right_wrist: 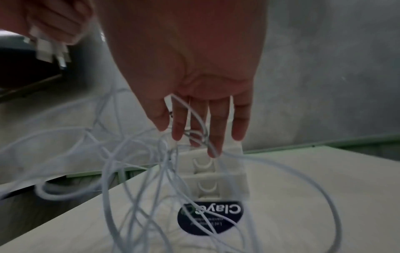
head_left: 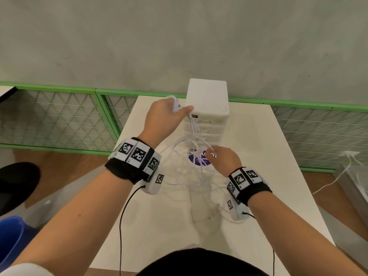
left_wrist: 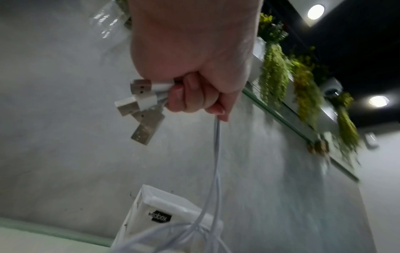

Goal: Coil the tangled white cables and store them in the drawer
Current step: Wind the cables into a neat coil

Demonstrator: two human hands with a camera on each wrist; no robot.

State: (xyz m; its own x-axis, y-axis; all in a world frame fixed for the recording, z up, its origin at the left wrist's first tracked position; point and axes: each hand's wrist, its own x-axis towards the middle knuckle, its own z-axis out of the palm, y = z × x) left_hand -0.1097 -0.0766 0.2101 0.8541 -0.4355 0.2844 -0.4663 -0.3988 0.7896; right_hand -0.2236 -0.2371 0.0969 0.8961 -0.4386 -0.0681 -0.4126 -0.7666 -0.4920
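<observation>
My left hand [head_left: 175, 110] is raised in front of the white drawer unit [head_left: 207, 100] and grips a bunch of white cable ends. In the left wrist view its fist [left_wrist: 190, 99] holds several USB plugs [left_wrist: 140, 102], and the strands [left_wrist: 216, 162] hang straight down. The tangled white cables [head_left: 189, 176] drape from that hand in loose loops onto the table [head_left: 268, 176]. My right hand [head_left: 212, 154] is lower, in front of the drawers. Its fingers [right_wrist: 218, 137] are straight and spread, with cable strands [right_wrist: 151, 171] threaded between them. The drawers [right_wrist: 216, 171] look closed.
A round dark sticker [right_wrist: 210, 217] lies on the table just before the drawer unit. Behind the table runs a green mesh fence [head_left: 59, 116] and a grey wall. A blue bin [head_left: 10, 246] and a black seat [head_left: 16, 182] stand at the left; another white cable [head_left: 338, 176] lies on the floor at the right.
</observation>
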